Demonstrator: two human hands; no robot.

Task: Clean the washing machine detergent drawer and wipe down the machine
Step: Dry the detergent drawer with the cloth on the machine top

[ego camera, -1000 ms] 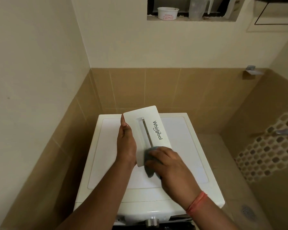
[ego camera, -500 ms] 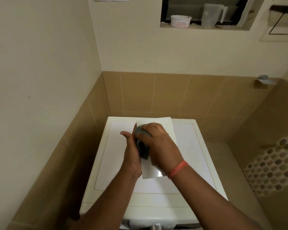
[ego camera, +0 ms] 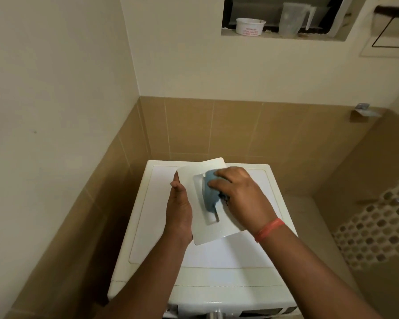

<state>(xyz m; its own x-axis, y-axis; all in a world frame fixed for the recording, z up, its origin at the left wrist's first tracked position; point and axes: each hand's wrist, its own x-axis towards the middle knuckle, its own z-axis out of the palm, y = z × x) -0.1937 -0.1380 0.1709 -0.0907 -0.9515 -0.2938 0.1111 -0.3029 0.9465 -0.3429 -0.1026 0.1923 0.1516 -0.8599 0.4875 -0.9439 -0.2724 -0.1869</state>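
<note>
Wiping the drawer front (ego camera: 202, 229): I hold this white panel tilted above the washing machine (ego camera: 217, 261), my left hand (ego camera: 179, 210) clasping its left edge, thumb up. My right hand (ego camera: 237, 194) presses a blue cloth (ego camera: 209, 194) into the recessed handle slot, fingers curled over the wad. To do this well, I judge the cloth should run the slot's full length while the left grip braces against the push.
</note>
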